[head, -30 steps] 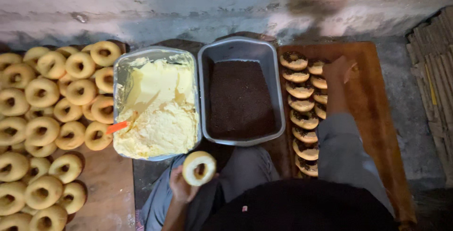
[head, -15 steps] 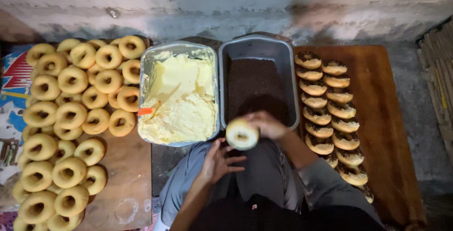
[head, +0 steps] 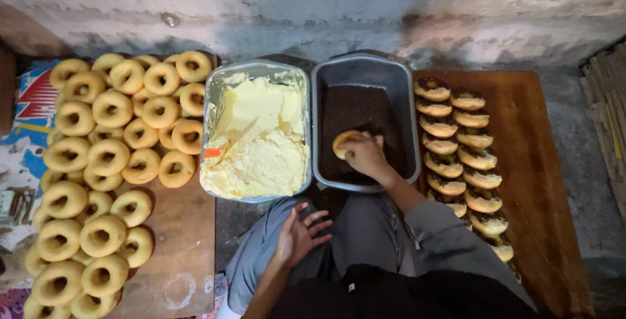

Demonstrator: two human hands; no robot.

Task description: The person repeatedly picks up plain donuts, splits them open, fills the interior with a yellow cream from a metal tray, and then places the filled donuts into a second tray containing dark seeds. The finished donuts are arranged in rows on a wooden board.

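Note:
My right hand (head: 366, 155) presses a plain doughnut (head: 343, 142) face down into the dark chocolate sprinkles in the grey metal tray (head: 365, 71). My left hand (head: 298, 233) rests open on my left knee, holding nothing. To the left of the sprinkle tray stands a metal tray (head: 255, 70) filled with pale yellow cream, with an orange-handled spreader (head: 212, 153) lying in it. Several plain doughnuts (head: 107, 156) are piled on a wooden board at the left.
Two rows of sprinkle-topped doughnuts (head: 456, 162) lie on a wooden board (head: 535, 162) at the right. A rough concrete wall (head: 313, 6) runs across the back. Woven slats (head: 606, 123) stand at the far right edge. My grey trousers (head: 365, 234) fill the bottom centre.
My right hand took the doughnut from my left hand and carried it forward into the sprinkle tray. My left hand dropped onto my knee, fingers spread.

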